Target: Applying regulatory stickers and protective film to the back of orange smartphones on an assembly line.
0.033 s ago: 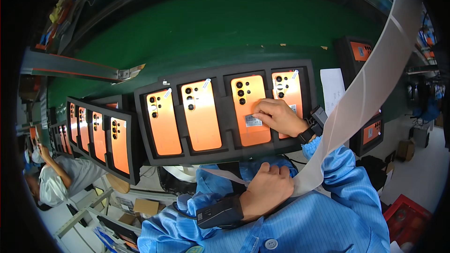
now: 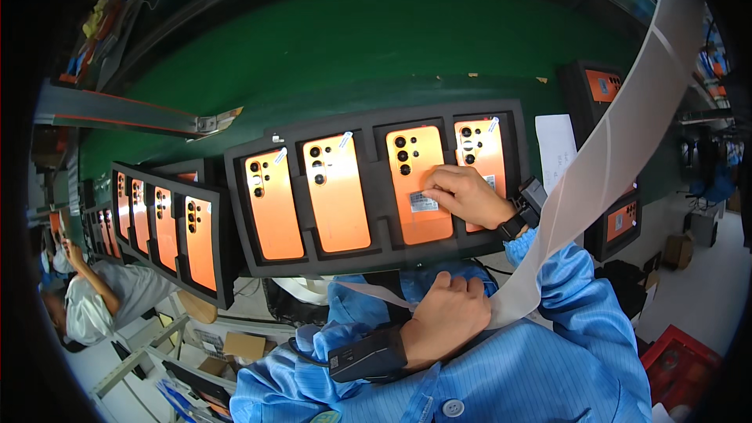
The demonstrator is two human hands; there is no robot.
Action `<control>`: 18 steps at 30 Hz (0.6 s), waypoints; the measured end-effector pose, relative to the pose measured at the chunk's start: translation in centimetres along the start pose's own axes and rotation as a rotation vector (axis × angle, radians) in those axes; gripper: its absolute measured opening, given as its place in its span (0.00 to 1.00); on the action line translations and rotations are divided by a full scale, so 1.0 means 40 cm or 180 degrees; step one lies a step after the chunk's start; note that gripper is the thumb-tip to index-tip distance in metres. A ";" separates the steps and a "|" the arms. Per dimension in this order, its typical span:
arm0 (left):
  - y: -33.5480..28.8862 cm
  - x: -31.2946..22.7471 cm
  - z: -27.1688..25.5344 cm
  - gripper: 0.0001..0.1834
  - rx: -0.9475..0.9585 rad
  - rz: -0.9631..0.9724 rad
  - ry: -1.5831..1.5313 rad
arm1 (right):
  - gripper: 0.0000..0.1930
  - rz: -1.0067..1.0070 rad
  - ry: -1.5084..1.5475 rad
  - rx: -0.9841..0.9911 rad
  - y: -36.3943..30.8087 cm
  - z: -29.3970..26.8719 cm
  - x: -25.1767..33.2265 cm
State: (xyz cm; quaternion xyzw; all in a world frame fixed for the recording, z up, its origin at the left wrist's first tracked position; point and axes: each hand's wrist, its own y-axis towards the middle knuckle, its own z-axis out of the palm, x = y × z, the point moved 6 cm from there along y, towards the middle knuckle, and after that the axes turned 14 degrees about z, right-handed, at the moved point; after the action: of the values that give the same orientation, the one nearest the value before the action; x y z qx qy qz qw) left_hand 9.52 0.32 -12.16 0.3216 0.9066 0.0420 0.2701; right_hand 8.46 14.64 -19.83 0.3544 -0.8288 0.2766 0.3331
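Observation:
A black foam tray (image 2: 372, 141) holds a row of orange smartphones, camera side up. My right hand (image 2: 474, 197) is over the third phone (image 2: 415, 160) from the left, its thumb and finger closed at the edge of a silver label (image 2: 424, 202) on the phone's back. The fourth phone (image 2: 489, 153) is partly covered by that hand and also bears a label. Closer to my body, my left hand (image 2: 446, 317) is closed in a loose fist around a long translucent backing strip (image 2: 603, 164), which rises in a curve at the right; its fingertips are hidden.
Left of the tray stands a second black tray (image 2: 223, 266) of orange phones, tilted. More phone trays (image 2: 599, 251) lie at the right beside a white paper sheet (image 2: 553, 145). The green table (image 2: 313, 39) spreads behind. Another person (image 2: 117, 290) sits at the far left. A red crate (image 2: 681, 364) is at lower right.

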 end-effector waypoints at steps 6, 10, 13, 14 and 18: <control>0.002 0.001 -0.005 0.05 -0.0057 -0.0006 0.0088 | 0.28 -0.0057 -0.0095 0.0047 -0.002 0.001 0.005; 0.004 0.002 -0.015 0.05 -0.0089 -0.0001 0.0135 | 0.30 -0.0146 -0.0218 0.0074 -0.005 0.003 0.015; 0.006 0.004 -0.025 0.06 -0.0063 0.0006 0.0136 | 0.32 -0.0253 -0.0407 0.0098 -0.005 0.004 0.024; 0.005 0.004 -0.028 0.06 -0.0064 0.0005 0.0139 | 0.33 -0.0321 -0.0555 0.0082 -0.005 0.003 0.029; 0.007 0.007 -0.035 0.06 0.0059 0.0007 0.0188 | 0.35 -0.0676 -0.1830 -0.0401 0.004 -0.015 0.054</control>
State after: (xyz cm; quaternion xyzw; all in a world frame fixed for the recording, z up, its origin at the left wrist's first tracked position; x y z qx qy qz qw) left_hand 8.76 0.85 -11.02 0.3237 0.9142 0.0433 0.2401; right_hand 7.40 14.29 -17.86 0.4814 -0.8629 0.0768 0.1334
